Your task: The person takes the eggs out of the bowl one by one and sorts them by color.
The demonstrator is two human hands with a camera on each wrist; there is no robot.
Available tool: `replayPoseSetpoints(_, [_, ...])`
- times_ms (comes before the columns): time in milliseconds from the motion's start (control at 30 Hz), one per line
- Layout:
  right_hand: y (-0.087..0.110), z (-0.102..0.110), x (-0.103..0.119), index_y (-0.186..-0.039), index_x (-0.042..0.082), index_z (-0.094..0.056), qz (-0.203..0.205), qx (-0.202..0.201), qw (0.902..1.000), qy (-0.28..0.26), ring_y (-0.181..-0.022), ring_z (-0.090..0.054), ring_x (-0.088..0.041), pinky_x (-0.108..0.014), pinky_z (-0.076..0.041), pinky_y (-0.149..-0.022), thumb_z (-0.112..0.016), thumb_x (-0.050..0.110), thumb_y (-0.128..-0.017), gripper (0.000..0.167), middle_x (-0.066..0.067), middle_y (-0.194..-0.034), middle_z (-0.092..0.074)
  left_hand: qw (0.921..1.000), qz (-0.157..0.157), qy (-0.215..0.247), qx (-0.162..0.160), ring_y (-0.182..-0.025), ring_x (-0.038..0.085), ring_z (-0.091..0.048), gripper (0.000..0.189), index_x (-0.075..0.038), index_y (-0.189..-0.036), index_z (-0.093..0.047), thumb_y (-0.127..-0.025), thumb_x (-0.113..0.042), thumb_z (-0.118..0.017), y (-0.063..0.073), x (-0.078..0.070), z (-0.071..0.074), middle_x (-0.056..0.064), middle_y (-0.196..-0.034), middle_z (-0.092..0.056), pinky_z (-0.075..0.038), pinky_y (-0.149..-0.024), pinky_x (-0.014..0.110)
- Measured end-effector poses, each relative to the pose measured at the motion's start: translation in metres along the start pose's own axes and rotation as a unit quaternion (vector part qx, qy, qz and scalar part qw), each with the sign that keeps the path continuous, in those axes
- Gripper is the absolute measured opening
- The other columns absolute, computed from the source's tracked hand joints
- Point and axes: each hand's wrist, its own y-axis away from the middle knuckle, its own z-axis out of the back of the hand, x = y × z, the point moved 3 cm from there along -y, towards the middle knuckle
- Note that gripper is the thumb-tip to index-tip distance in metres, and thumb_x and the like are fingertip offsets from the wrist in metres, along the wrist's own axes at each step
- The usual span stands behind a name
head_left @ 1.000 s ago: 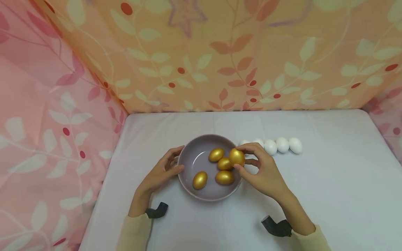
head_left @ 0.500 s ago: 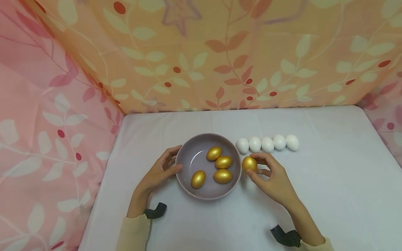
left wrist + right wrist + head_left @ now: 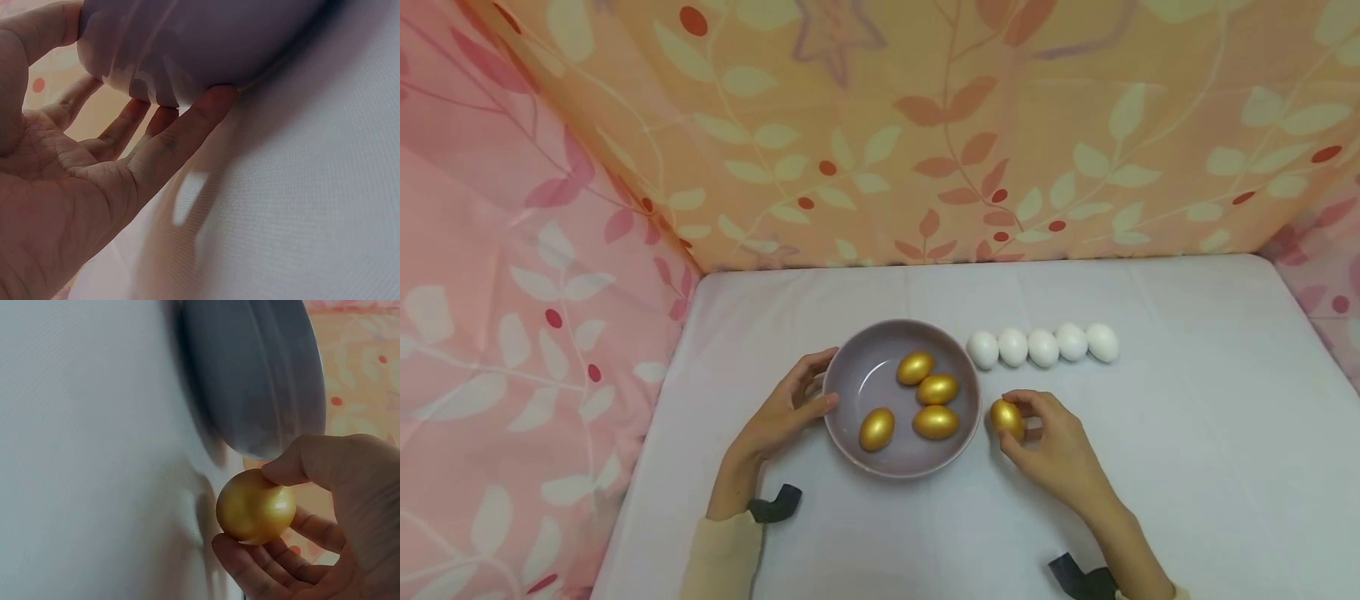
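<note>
A purple-grey bowl [image 3: 850, 375] stands on the white table, with several golden eggs [image 3: 936, 422] lying inside it. My left hand [image 3: 782, 411] holds the bowl by its left side, the thumb at the rim. Its fingers [image 3: 128, 122] spread against the outer wall in the left wrist view. Just right of the bowl, my right hand [image 3: 1051, 446] pinches a golden egg [image 3: 255, 507] between thumb and fingertips. That egg is low over the cloth; whether it touches is hard to tell.
Several white eggs [image 3: 1042, 347] lie in a row behind and right of the bowl. Patterned orange cloth [image 3: 865, 133] hangs at the table's back edge, pink cloth [image 3: 512, 350] along the left. A dark band piece [image 3: 775, 504] sticks out at the left wrist.
The right hand has carried its golden egg from over the bowl, past the rim, rightward and down toward the table. The left hand stays at the bowl.
</note>
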Motion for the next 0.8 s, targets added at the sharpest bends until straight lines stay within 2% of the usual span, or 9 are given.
replayPoseSetpoints(367, [0.0004, 0.0003, 0.0019, -0.126, 0.004, -0.067, -0.044, 0.035, 0.9977, 0.038, -0.105, -0.070, -0.026, -0.023, -0.061, -0.077, -0.081, 0.004, -0.083, 0.045, -0.012, -0.118, -0.069, 0.9999, -0.013, -0.001, 0.005, -0.152, 0.040, -0.042, 0.066, -0.018, -0.160, -0.041, -0.101, -0.009, -0.070, 0.0005, -0.0004, -0.0007, 0.012, -0.162, -0.044, -0.052, -0.107, 0.028])
replayPoseSetpoints(800, [0.0038, -0.0006, 0.0071, -0.131, 0.003, -0.067, -0.028, 0.029, 0.9983, 0.042, -0.109, -0.070, -0.030, -0.024, -0.062, -0.078, -0.083, 0.007, -0.087, 0.047, -0.015, -0.126, -0.067, 1.0000, -0.006, 0.004, 0.004, -0.152, 0.040, -0.041, 0.066, -0.019, -0.160, -0.041, -0.101, -0.011, -0.071, -0.0001, -0.0016, -0.0015, 0.013, -0.162, -0.044, -0.052, -0.107, 0.027])
